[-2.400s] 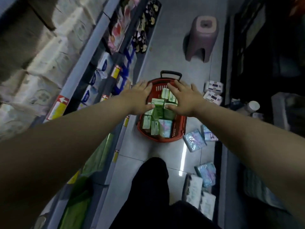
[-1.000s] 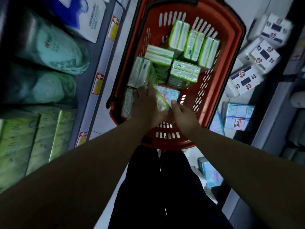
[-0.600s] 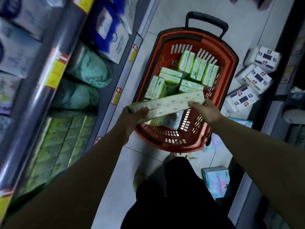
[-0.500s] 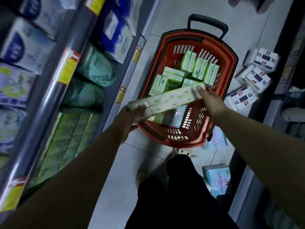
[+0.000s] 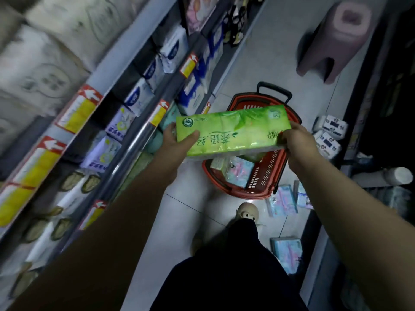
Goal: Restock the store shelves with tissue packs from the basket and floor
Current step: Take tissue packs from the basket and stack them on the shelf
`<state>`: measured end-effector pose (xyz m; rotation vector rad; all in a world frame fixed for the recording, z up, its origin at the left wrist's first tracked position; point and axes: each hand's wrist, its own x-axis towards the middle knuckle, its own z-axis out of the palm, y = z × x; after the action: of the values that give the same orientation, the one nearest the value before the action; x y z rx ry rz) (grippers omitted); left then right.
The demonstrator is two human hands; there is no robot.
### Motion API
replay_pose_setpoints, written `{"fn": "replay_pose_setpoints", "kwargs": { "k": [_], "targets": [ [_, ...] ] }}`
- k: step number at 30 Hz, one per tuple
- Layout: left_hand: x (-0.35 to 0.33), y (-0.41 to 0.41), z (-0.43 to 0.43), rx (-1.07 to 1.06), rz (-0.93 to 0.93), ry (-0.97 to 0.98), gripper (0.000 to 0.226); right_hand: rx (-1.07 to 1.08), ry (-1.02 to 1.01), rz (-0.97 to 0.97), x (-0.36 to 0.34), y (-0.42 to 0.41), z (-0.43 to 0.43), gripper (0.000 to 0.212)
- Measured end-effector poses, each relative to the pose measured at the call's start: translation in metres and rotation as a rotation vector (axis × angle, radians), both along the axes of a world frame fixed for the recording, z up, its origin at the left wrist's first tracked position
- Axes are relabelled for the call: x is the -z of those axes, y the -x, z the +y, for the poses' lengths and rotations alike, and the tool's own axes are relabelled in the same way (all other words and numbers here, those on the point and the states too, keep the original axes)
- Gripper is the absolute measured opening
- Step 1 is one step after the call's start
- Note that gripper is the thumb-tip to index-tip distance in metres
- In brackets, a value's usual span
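Two hands gripped one green tissue pack [image 5: 231, 131] above red basket [image 5: 278, 160]: left hand [image 5: 177, 140] clamped at 9 o'clock end, right hand [image 5: 296, 144] clamped at 3 o'clock end.

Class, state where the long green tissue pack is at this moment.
The green tissue pack is mid-frame, held above the red basket between left hand and right hand.

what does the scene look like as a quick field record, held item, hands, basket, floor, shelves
held item: long green tissue pack, held level above the basket
left hand: grip on the pack's left end
right hand: grip on the pack's right end
basket: red, on the floor, more packs inside
floor: blue packs and white packs loose to the right
shelves: at left, stocked
stool: pink, beyond the basket
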<state>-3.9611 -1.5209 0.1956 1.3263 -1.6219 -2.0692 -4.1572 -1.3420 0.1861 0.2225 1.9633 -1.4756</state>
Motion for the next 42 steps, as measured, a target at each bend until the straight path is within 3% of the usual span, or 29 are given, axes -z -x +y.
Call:
{"fn": "replay_pose_setpoints", "kwargs": {
  "k": [1, 3, 6, 12, 14, 16, 19, 21, 24, 26, 29, 32, 34, 36, 39, 41, 42],
  "targets": [
    [-0.016, -0.005, 0.001, -0.044, 0.013, 0.006, 0.059, -0.011, 0.025, 0.022, -0.013, -0.008, 0.001, 0.038],
    [-0.044, -0.016, 0.004, -0.078, 0.027, 0.099, 0.05, -0.006, 0.076, 0.043, -0.042, -0.024, 0.001, 0.049],
    [-0.087, -0.033, 0.009, -0.131, 0.041, 0.204, 0.041, -0.04, 0.135, 0.158, -0.084, -0.045, 0.001, 0.027],
    [-0.167, -0.057, 0.02, -0.354, 0.09, 0.196, 0.049, -0.029, 0.224, 0.302, -0.152, -0.063, -0.001, 0.04],
    [-0.189, -0.055, 0.026, -0.463, 0.165, 0.139, 0.057, 0.17, 0.311, 0.245, -0.175, -0.068, -0.013, 0.054],
    [-0.208, -0.042, 0.04, -0.526, 0.233, 0.098, 0.067, 0.274, 0.463, 0.034, -0.196, -0.082, -0.031, 0.066],
    [-0.23, -0.014, 0.072, -0.504, 0.293, 0.124, 0.066, -0.011, 0.614, -0.221, -0.221, -0.121, -0.057, 0.065],
    [-0.243, -0.005, 0.08, -0.48, 0.29, 0.099, 0.062, -0.118, 0.602, -0.207, -0.235, -0.131, -0.061, 0.075],
    [-0.271, -0.011, 0.066, -0.241, 0.175, 0.04, 0.038, -0.188, 0.592, -0.111, -0.25, -0.096, -0.052, 0.063],
    [-0.283, -0.02, 0.052, -0.137, 0.097, 0.05, 0.04, -0.298, 0.569, -0.021, -0.257, -0.066, -0.044, 0.068],
    [-0.301, -0.032, 0.029, -0.309, 0.108, 0.078, 0.065, -0.624, 0.461, 0.111, -0.27, -0.039, -0.028, 0.066],
    [-0.309, -0.046, 0.009, -0.447, 0.204, 0.011, 0.075, -0.988, 0.432, 0.064, -0.289, -0.021, -0.019, 0.066],
    [-0.312, -0.056, 0.008, -0.458, 0.291, -0.05, 0.058, -1.209, 0.393, 0.074, -0.302, -0.015, -0.024, 0.07],
    [-0.31, -0.064, 0.013, -0.47, 0.316, -0.052, 0.034, -1.293, 0.341, 0.146, -0.31, -0.014, -0.033, 0.073],
    [-0.31, -0.073, 0.02, -0.63, 0.404, 0.018, 0.034, -1.157, 0.223, 0.419, -0.318, -0.019, -0.048, 0.069],
    [-0.319, -0.08, 0.024, -0.771, 0.5, 0.039, 0.041, -0.829, 0.186, 0.627, -0.319, -0.026, -0.06, 0.069],
    [-0.325, -0.084, 0.026, -0.829, 0.534, 0.04, 0.042, -0.665, 0.225, 0.601, -0.319, -0.031, -0.066, 0.067]
  ]
}}
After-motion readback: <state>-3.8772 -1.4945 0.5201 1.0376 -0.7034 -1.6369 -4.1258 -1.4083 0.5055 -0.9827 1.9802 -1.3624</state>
